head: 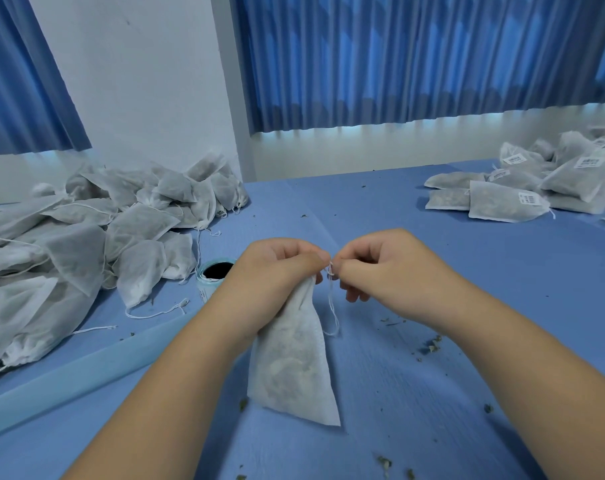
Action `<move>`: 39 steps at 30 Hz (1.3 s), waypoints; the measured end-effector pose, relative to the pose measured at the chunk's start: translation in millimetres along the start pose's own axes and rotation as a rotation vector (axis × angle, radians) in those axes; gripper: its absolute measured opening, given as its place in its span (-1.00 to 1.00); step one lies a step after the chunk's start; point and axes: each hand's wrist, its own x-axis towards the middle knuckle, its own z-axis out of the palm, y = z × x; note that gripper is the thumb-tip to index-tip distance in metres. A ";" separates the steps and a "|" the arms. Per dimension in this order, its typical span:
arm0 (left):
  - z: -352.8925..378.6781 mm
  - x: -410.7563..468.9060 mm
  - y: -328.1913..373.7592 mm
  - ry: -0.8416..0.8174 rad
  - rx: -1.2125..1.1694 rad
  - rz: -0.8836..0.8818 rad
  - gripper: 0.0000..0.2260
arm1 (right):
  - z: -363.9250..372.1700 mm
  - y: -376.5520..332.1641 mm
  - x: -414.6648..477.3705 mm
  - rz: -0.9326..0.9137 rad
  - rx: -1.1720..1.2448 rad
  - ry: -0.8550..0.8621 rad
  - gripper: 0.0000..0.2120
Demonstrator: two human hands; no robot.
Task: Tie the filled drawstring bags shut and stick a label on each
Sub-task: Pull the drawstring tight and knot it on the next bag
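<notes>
A filled white drawstring bag (292, 362) hangs over the middle of the blue table, its bottom edge near the surface. My left hand (276, 271) grips the gathered neck of the bag. My right hand (380, 268) pinches the white drawstring (332, 299) right beside the neck, and a loop of string dangles below. The two hands nearly touch at the fingertips. A roll of labels (212, 275) with a dark core lies just left of my left hand.
A heap of unlabelled filled bags (86, 237) covers the left of the table (432, 375). A pile of labelled bags (536, 188) with barcode stickers lies at the far right. Herb crumbs are scattered on the cloth. Blue curtains hang behind.
</notes>
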 end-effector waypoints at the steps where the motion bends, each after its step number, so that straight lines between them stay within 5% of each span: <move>1: -0.9 -0.2 0.5 -0.041 -0.056 -0.032 -0.76 | -0.1 -0.6 -0.4 -0.010 0.010 0.002 -0.85; 16: -7.8 2.0 -1.0 -0.277 -0.391 -0.204 -0.89 | -0.7 4.3 1.1 -0.098 0.029 0.038 -0.89; 25: -5.5 4.9 -4.3 -0.213 -0.435 -0.245 -0.84 | 8.3 5.2 1.3 -0.261 -0.067 0.210 -0.88; 39: -0.8 5.3 -5.9 -0.058 -0.278 -0.150 -0.72 | 9.6 3.5 -1.2 -0.271 -0.189 0.164 -0.80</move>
